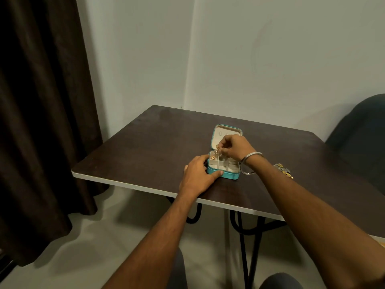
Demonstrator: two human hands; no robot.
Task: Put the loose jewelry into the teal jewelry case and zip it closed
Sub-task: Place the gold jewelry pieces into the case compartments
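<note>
Jewelry is the matter here, and the risks follow from how it sits on the desk (145, 142); ordering from the biggest thing down: the desk is dark, and the case rests near the middle of its near edge, so a push toward the person could slide it off; the teal case (230, 175) lies open, its lid (216, 136) standing up at the back, and only the left hand (198, 174) braces it, its grip pressed against the case's left front corner, so if that hand lifts, a tug from above could tip or shift the case; the right hand (233, 146) hovers over the back left compartment, its grip pinched on a gold earring (218, 147), and a loose pinch could drop the piece onto the divider or outside the tray; a small heap of loose pieces (283, 170) waits toward the desk's right side, close beside the right forearm, which could sweep it off; another gold piece (213, 157) already lies in that compartment, and could tangle with the newcomer.
</note>
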